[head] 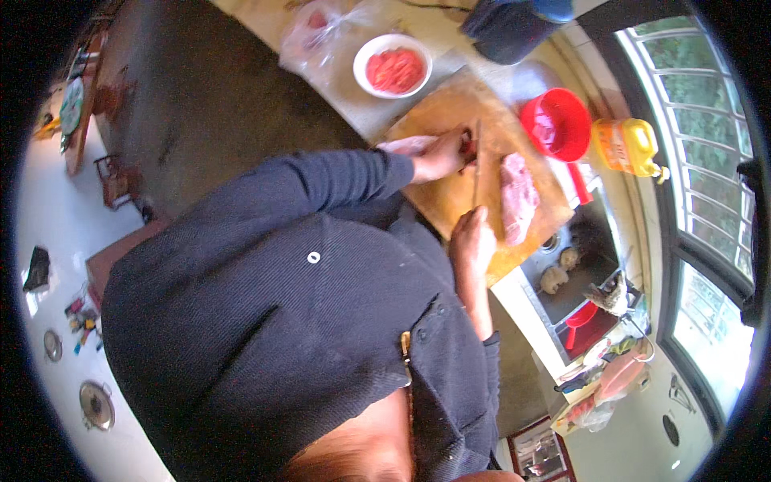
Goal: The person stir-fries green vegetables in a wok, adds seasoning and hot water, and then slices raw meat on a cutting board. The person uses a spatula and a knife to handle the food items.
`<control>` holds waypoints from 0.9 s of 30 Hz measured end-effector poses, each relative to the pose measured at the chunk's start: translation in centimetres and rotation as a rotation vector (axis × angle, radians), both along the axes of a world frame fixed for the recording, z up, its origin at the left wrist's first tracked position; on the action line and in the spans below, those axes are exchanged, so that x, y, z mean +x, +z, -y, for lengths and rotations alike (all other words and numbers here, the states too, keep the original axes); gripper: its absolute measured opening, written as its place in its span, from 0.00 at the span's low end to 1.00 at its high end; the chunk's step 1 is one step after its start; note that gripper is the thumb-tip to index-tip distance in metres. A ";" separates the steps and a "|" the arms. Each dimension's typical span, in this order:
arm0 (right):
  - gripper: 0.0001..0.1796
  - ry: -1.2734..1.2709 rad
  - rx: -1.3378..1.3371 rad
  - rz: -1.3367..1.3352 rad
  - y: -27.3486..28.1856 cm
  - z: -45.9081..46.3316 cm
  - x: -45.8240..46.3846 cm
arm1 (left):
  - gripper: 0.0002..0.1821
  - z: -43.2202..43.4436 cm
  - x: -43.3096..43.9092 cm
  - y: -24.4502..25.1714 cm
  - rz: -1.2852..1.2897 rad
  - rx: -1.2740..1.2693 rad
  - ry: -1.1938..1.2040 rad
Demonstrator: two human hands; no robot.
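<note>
My right hand point(474, 238) is closed around the handle of a knife point(478, 159), whose blade points away across the wooden cutting board point(443, 208). Beside the blade, my left hand point(443, 158) presses on a dark red piece of meat point(467, 147). A paler piece of meat point(409, 145) lies partly behind the left wrist at the board's edge. To the right of the knife, a long pink piece of meat point(518, 199) rests on the board. Beyond the board stands a white bowl point(393, 65) of cut red meat.
A red plastic dipper point(555, 125) and a yellow jug point(626, 146) stand right of the board, near the window. The sink point(578, 265) holds pale round items. A clear plastic bag point(316, 42) and a dark blue container point(512, 30) are at the far end.
</note>
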State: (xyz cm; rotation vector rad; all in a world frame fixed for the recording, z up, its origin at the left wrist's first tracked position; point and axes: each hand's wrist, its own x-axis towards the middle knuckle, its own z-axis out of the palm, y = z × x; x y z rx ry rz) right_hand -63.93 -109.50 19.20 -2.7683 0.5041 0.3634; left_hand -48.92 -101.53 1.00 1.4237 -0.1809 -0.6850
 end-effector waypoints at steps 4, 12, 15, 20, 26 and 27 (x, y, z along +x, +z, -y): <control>0.15 -0.068 0.148 0.066 -1.4 0.0 0.3 | 0.04 0.6 0.5 -0.7 0.047 -0.067 0.049; 0.11 -0.099 0.179 0.196 -2.1 0.8 3.1 | 0.14 0.3 -0.2 5.8 0.083 0.293 0.108; 0.10 -0.150 0.294 0.154 -1.7 1.6 1.5 | 0.13 0.1 -0.1 7.5 0.342 0.354 0.088; 0.11 -0.120 0.247 0.129 -2.2 1.7 1.4 | 0.15 -0.2 0.3 9.0 0.172 0.335 0.043; 0.13 -0.085 0.234 0.230 -3.3 2.1 5.6 | 0.18 -0.2 0.3 9.6 0.249 0.447 0.087; 0.13 -0.086 0.252 0.240 -3.2 2.1 5.3 | 0.19 -0.4 0.4 9.7 0.234 0.458 0.065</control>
